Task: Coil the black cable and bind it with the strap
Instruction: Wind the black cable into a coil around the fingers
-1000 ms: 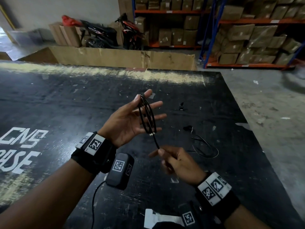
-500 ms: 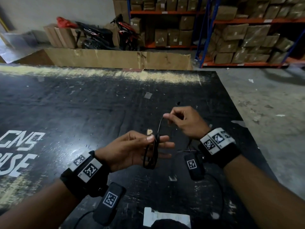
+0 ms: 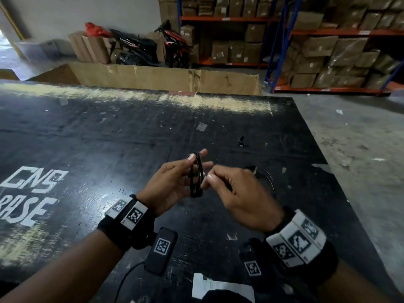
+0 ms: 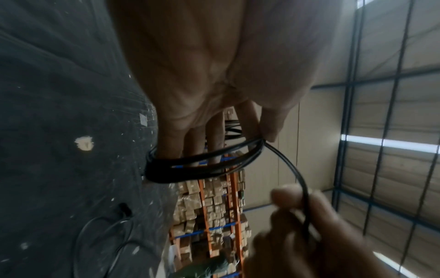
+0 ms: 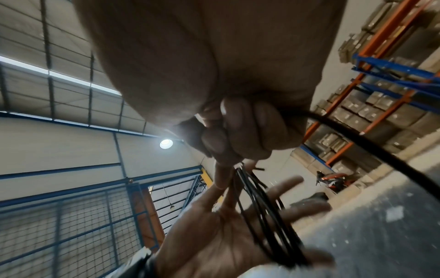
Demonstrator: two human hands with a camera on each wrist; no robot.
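The left hand [image 3: 168,182] stood with fingers spread almost straight, acting as a former: the thin black cable [image 3: 196,178] looped around them in several turns, the thumb pinning the loops at the top. The right hand [image 3: 238,193] had its fingers curled, pinching the free run of cable just beside the coil to feed another turn. The loose tail lay on the scuffed black board [image 3: 109,138]. Half a second earlier, that right hand was farther out, drawing slack.
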